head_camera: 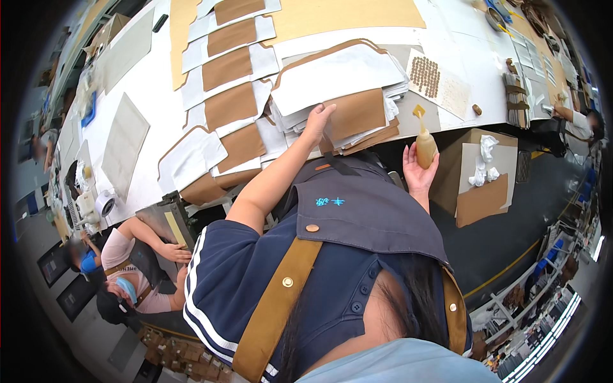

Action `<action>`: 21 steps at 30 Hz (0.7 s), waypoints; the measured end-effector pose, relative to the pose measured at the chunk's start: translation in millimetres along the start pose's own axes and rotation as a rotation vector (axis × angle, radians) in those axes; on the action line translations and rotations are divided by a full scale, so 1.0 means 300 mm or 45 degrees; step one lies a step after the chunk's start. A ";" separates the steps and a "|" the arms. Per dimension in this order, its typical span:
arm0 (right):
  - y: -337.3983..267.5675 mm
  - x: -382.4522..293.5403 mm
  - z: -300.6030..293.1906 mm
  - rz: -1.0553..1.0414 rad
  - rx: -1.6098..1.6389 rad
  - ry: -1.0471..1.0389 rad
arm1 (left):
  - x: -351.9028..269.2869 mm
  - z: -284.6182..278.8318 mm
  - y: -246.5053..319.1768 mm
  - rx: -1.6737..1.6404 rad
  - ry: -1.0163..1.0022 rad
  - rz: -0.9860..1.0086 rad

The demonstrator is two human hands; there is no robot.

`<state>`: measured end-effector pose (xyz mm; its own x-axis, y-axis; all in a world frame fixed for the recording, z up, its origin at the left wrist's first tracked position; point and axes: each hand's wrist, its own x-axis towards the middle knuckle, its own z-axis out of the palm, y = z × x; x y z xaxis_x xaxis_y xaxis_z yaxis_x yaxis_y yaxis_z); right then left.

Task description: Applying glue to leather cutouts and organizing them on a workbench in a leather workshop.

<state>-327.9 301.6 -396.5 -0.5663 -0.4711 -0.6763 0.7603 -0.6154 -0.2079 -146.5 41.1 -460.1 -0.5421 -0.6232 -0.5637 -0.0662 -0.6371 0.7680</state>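
My left hand (320, 123) is at the stack of white and brown pieces, thumb and forefinger closed at the left edge of a brown panel (358, 114). A large white piece with a brown border (335, 72) lies on top of the stack. Right of the stack, my right hand (419, 167) holds a squeeze bottle (425, 146) of yellowish liquid upright in front of the table edge. Its nozzle tip is close to a small yellow square (419, 111). Several brown-and-white pieces (231, 107) overlap in a column to the left.
A sheet with small brown discs (424, 76) lies at the right. Below the table edge stands a cardboard box (443, 179) with crumpled white paper (487, 148) by it. A co-worker (139, 273) is at the lower left. A tape roll (105, 203) is on the left side.
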 end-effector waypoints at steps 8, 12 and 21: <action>0.059 0.058 0.197 -0.331 -0.736 -0.316 | 0.102 -0.003 -0.015 -0.971 -0.427 -0.604; 0.136 0.064 0.274 -0.649 -1.159 -0.305 | 0.090 0.017 -0.001 -0.732 -0.400 -0.587; 0.202 0.108 0.291 -1.084 -1.750 -0.455 | 0.041 0.049 0.028 -0.421 -0.314 -0.328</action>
<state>-328.1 193.9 -369.3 -0.8326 -0.5453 0.0972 -0.2016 0.1349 -0.9701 -165.9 34.7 -456.1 -0.7282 -0.3257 -0.6030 0.0241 -0.8915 0.4524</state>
